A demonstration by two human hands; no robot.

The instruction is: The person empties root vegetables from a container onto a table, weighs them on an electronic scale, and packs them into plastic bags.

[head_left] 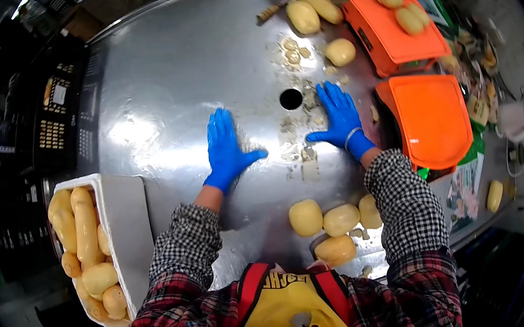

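Left grip [225,153] and right grip [340,121] are lying wide, empty, over the tabletop [166,77]. I'd be minding the hole [291,99] between.

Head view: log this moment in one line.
left hand: open, empty; right hand: open, empty; below: metal table; white box: pale vegetables

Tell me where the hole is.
In the head view, just right of centre, the hole pierces the table between left hand and right hand, nearer the latter.
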